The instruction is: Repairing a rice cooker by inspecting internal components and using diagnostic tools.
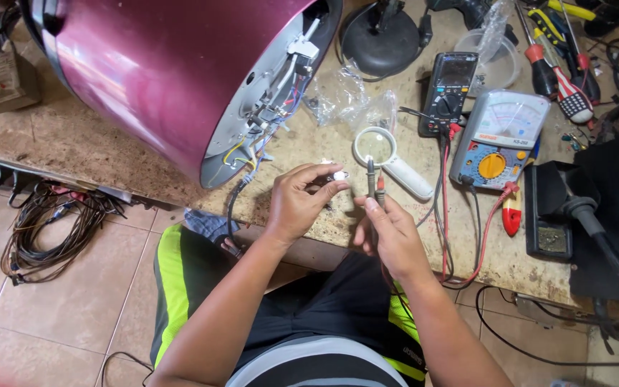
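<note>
Your left hand is closed by the fingertips on a small white part, held just above the worn surface, near the open underside of the maroon appliance lying on its side. Your right hand is closed around two test probes, one black and one red, and their tips point up just beside the white part. Behind the probes lies a magnifying glass, and further right are a black digital meter and an analogue meter.
</note>
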